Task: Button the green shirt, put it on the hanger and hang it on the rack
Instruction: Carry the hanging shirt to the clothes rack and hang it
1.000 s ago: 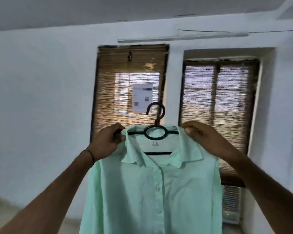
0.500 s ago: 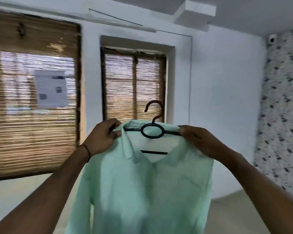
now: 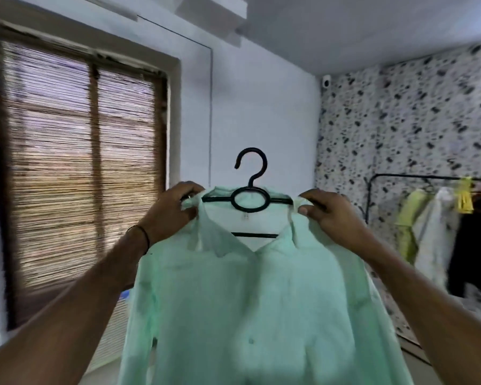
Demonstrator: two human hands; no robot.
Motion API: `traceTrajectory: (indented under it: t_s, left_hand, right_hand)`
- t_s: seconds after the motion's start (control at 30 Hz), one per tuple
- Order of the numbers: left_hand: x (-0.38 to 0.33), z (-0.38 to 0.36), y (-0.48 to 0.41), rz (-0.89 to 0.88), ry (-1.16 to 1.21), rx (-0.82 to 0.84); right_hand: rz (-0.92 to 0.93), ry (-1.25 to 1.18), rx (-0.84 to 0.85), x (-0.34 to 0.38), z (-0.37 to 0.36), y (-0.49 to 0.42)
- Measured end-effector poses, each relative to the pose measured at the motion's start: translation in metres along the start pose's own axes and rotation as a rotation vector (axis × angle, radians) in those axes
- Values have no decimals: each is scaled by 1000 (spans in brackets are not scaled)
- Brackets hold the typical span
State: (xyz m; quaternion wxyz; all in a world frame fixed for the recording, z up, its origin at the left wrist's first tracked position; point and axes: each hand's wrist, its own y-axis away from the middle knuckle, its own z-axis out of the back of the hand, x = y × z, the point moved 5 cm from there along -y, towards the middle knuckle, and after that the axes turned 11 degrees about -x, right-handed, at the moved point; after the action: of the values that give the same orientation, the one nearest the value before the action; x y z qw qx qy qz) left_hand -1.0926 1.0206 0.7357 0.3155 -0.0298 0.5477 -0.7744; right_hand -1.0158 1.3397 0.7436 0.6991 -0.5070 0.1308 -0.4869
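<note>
So the bottom of the pale green button-up shirt (image 3: pixel 247 301) got chopped off by the frame edge, hem and cuffs nowhere in sight, and the front was smeared enough that I could only pick out one button. The thin black plastic hanger (image 3: pixel 251 209) had both ends buried under the shoulders. The left hand (image 3: pixel 170 212) gripped the collar with its fingertips lost behind the fabric. The tiny white neck label (image 3: pixel 246 216) was unreadable. The black metal clothes rack (image 3: pixel 406 176) ran off the right side, and the garments (image 3: pixel 428 234) on it were just blurry shapes. A small blue thing (image 3: pixel 124 295) peeked out behind the left forearm, no clue what.
</note>
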Motion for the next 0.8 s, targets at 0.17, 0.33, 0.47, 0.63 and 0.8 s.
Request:
traceTrajectory:
  t_s: [0.17, 0.33, 0.47, 0.63, 0.8]
  left_hand:
    - [-4, -132, -49, 33, 213, 76]
    - [0, -275, -95, -12, 319, 120]
    - [16, -381, -129, -13, 428, 101]
    - [35, -525, -202, 27, 530, 93]
    - [37, -639, -270, -27, 546, 49]
  right_hand:
    - [-102, 134, -66, -104, 37, -12]
    - [-217, 308, -81, -214, 60, -19]
    - [-283, 372, -111, -287, 70, -35]
    - [-359, 457, -148, -384, 82, -80]
    - [-426, 531, -189, -480, 92, -118]
